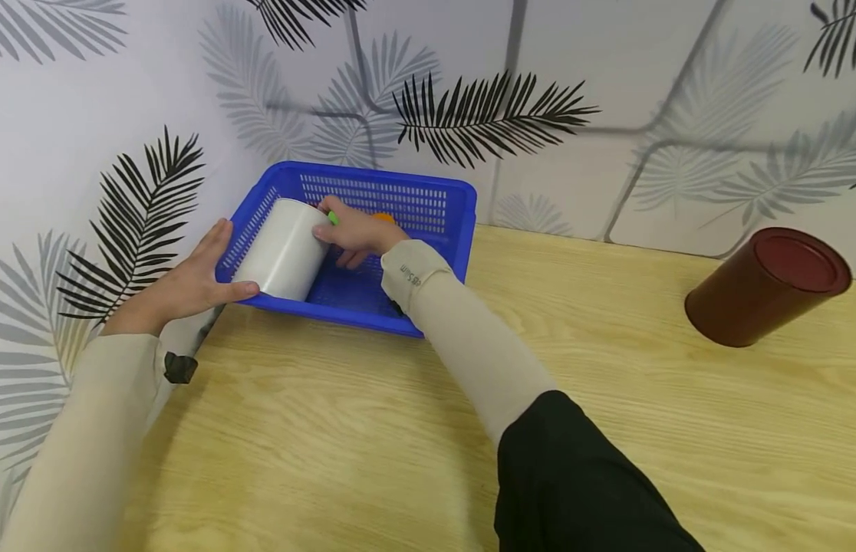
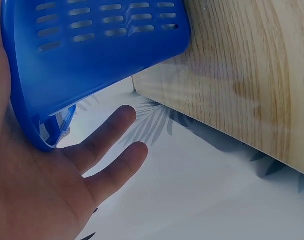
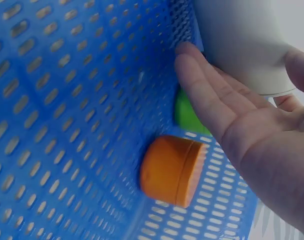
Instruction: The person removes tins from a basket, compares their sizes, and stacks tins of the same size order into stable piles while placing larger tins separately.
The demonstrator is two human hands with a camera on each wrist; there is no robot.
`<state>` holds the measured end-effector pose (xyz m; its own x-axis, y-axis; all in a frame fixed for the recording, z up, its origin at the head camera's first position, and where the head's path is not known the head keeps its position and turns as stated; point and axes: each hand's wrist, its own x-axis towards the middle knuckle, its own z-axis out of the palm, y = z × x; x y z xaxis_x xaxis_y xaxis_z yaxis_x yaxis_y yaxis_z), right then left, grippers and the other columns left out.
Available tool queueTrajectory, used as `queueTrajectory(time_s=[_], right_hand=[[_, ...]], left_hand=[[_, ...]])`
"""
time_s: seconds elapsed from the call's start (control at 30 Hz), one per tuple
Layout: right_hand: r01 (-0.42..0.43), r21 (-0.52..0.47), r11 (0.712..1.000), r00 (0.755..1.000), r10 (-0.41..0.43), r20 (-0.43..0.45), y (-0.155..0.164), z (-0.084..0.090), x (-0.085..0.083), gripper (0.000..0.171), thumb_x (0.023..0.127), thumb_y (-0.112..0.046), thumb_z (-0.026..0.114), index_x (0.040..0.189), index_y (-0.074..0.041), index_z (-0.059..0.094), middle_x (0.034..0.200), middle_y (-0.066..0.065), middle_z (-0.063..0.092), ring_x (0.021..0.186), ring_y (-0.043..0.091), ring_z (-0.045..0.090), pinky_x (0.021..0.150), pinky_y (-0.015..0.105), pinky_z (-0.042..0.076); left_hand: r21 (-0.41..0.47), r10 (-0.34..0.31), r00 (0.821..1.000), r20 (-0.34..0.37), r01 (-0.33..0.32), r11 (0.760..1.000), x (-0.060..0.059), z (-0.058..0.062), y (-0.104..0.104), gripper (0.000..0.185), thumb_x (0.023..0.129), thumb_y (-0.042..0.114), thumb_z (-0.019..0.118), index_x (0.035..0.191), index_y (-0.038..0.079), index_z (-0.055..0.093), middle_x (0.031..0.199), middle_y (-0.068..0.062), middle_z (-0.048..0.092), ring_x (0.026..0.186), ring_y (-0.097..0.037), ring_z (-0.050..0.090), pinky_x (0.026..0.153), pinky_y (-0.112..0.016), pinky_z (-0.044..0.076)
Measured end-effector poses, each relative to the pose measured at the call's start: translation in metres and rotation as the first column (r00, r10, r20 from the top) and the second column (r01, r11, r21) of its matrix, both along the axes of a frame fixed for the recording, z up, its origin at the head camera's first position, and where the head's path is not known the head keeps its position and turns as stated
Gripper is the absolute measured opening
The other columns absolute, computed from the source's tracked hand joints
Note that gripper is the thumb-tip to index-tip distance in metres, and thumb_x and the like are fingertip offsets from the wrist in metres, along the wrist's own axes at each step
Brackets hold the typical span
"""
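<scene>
A white can (image 1: 283, 249) lies tilted in the left end of a blue plastic basket (image 1: 345, 309). My right hand (image 1: 362, 230) reaches into the basket and grips the can's right end, thumb on its upper side. In the right wrist view, the fingers (image 3: 212, 85) pass along the can's underside. My left hand (image 1: 193, 280) rests on the basket's left front corner, its thumb along the rim. Two straight fingers (image 2: 114, 165) point past the basket wall in the left wrist view.
Inside the basket are an orange cup-shaped piece (image 3: 169, 170) and a green object (image 3: 189, 114), partly hidden behind my right hand. A dark red can (image 1: 766, 287) stands on the wooden table (image 1: 317, 445) to the right. A leaf-patterned wall covering (image 1: 559, 169) rises behind the basket.
</scene>
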<state>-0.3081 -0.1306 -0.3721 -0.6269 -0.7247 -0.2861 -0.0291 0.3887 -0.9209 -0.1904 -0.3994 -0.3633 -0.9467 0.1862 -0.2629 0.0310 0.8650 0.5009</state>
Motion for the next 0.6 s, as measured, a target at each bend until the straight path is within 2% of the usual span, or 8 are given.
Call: queueTrajectory(time_s=[0.2,0.33,0.4,0.47,0.53,0.6], right_hand=[[0.086,-0.085,0.993,0.993,-0.079,0.089,0.009,0.005,0.001,0.034,0.108,-0.022,0.046,0.135,-0.011,0.028,0.142,0.028,0.037,0.122,0.053,0.054,0.096,0.057,0.049],[0.1,-0.13,0.986,0.993,-0.09,0.077,0.005,0.006,0.002,0.027,0.108,-0.022,0.047,0.126,-0.009,0.031,0.14,0.02,0.04,0.127,0.037,0.051,0.098,0.051,0.049],[0.085,-0.162,0.983,0.996,-0.083,0.022,0.002,0.007,0.003,0.025,0.107,-0.022,0.051,0.119,-0.008,0.035,0.133,0.015,0.043,0.119,0.026,0.053,0.095,0.045,0.052],[0.062,-0.182,0.981,0.994,-0.077,-0.078,0.001,0.01,0.003,0.023,0.105,-0.021,0.056,0.111,-0.007,0.039,0.12,0.011,0.046,0.103,0.02,0.054,0.087,0.034,0.052],[0.046,-0.195,0.98,0.979,-0.084,-0.187,0.002,0.013,0.003,0.025,0.102,-0.02,0.063,0.104,-0.006,0.042,0.11,0.007,0.046,0.093,0.015,0.049,0.079,0.026,0.048],[0.037,-0.184,0.982,0.952,-0.09,-0.292,0.006,0.017,0.003,0.028,0.099,-0.02,0.068,0.099,-0.006,0.044,0.102,0.006,0.047,0.087,0.015,0.047,0.072,0.023,0.042]], left_hand=[[0.001,-0.033,0.999,-0.02,0.033,0.999,-0.01,0.002,0.009,0.119,0.091,0.049,0.07,0.157,0.006,-0.02,0.164,-0.012,-0.026,0.15,-0.033,-0.021,0.116,-0.064,0.0],[0.005,-0.031,0.999,-0.015,0.031,0.999,-0.008,-0.001,0.008,0.118,0.093,0.048,0.068,0.156,0.006,-0.021,0.163,-0.013,-0.027,0.149,-0.037,-0.021,0.115,-0.066,0.0],[0.009,-0.026,1.0,-0.012,0.026,1.0,-0.004,-0.003,0.004,0.116,0.094,0.048,0.067,0.156,0.005,-0.021,0.162,-0.014,-0.029,0.148,-0.039,-0.022,0.113,-0.069,-0.001],[0.016,-0.024,1.0,-0.015,0.025,1.0,-0.001,-0.003,0.002,0.115,0.094,0.046,0.066,0.155,0.004,-0.022,0.162,-0.016,-0.029,0.148,-0.041,-0.022,0.111,-0.071,-0.002],[0.027,-0.035,0.999,-0.02,0.036,0.999,-0.001,-0.005,0.002,0.114,0.095,0.044,0.065,0.155,0.003,-0.022,0.162,-0.018,-0.029,0.147,-0.042,-0.023,0.11,-0.072,-0.003],[0.033,-0.043,0.999,-0.023,0.044,0.998,-0.001,-0.006,0.004,0.113,0.095,0.043,0.066,0.155,0.003,-0.021,0.162,-0.018,-0.028,0.147,-0.042,-0.023,0.11,-0.072,-0.003]])
